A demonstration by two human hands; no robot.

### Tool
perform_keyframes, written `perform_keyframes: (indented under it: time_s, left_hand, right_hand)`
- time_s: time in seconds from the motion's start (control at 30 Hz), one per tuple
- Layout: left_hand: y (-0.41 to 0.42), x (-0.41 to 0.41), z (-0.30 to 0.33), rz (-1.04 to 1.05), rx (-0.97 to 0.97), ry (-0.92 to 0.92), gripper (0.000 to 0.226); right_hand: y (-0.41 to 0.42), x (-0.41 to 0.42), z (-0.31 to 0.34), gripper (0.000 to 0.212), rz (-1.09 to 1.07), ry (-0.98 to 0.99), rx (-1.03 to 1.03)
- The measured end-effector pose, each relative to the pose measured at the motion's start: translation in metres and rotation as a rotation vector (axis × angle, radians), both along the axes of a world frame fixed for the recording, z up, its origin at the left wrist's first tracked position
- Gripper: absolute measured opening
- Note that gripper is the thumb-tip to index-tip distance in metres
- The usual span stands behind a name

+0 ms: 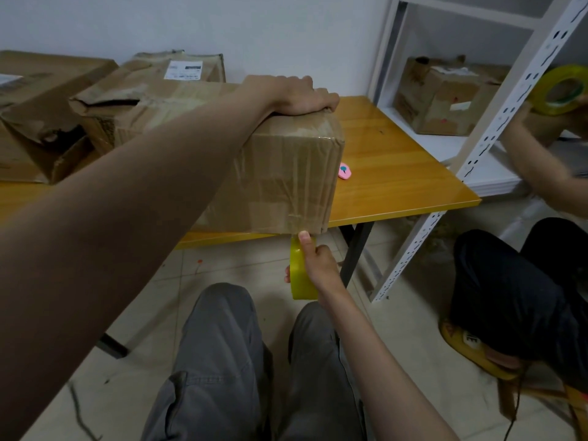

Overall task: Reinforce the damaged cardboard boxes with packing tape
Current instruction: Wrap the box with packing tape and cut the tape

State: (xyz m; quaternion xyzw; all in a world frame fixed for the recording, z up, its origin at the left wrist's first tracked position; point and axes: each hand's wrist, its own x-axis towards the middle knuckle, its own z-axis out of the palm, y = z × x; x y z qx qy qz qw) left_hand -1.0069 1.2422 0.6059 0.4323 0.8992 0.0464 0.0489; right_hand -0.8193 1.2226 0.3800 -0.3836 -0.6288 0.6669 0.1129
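Observation:
A worn cardboard box (pixel 286 173) with wrinkled clear tape on its near face stands at the front edge of the yellow table (pixel 397 173). My left hand (pixel 296 93) lies on the box's top far corner, fingers curled over the edge. Below the table edge, my right hand (pixel 318 265) grips a yellow tape roll (pixel 300 281), thumb raised against the box's bottom edge, where the tape meets the cardboard.
Several crushed, torn boxes (pixel 105 113) crowd the table's left and back. A pink cutter (pixel 344 171) lies right of the box. A white metal shelf (pixel 477 148) with a box stands at right, where another seated person holds a tape roll (pixel 561 90).

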Motion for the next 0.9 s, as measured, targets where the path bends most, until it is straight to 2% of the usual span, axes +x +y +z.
perform_keyframes:
  time_s: [0.07, 0.13, 0.2, 0.33, 0.43, 0.53, 0.67, 0.8, 0.9]
  left_hand:
    - [0.0, 0.0, 0.002, -0.001, 0.002, -0.066, 0.06]
    - [-0.001, 0.0, 0.002, 0.002, 0.002, -0.09, 0.068]
    - [0.001, -0.002, 0.001, 0.014, 0.012, -0.093, 0.075]
    - [0.002, -0.002, 0.0, 0.02, 0.03, -0.096, 0.07]
    - [-0.003, -0.004, 0.002, -0.024, 0.099, -0.061, 0.08]
    - [-0.03, 0.01, 0.015, -0.174, 0.176, -0.072, 0.082]
    - [-0.07, 0.03, 0.023, -0.301, -0.051, -0.072, 0.11]
    - [-0.077, 0.034, 0.025, -0.281, -0.035, -0.009, 0.103]
    - [-0.072, 0.036, 0.036, -0.292, -0.038, -0.035, 0.093]
  right_hand:
    - [-0.002, -0.001, -0.001, 0.065, -0.013, -0.008, 0.011]
    - [-0.001, 0.0, -0.001, 0.064, -0.009, -0.016, 0.007]
    - [0.0, 0.0, -0.001, 0.063, 0.003, -0.031, 0.014]
    - [-0.001, 0.001, -0.001, 0.061, 0.035, 0.007, 0.009]
    - [0.001, 0.005, -0.005, 0.064, 0.079, 0.049, 0.021]
    - [0.002, 0.012, -0.009, 0.045, 0.066, 0.038, 0.014]
    - [-0.003, 0.016, -0.007, 0.028, 0.07, 0.08, 0.062]
    - [-0.013, 0.027, 0.001, 0.025, 0.061, 0.124, 0.137]
    - [-0.02, 0.043, 0.009, 0.023, 0.034, 0.189, 0.167]
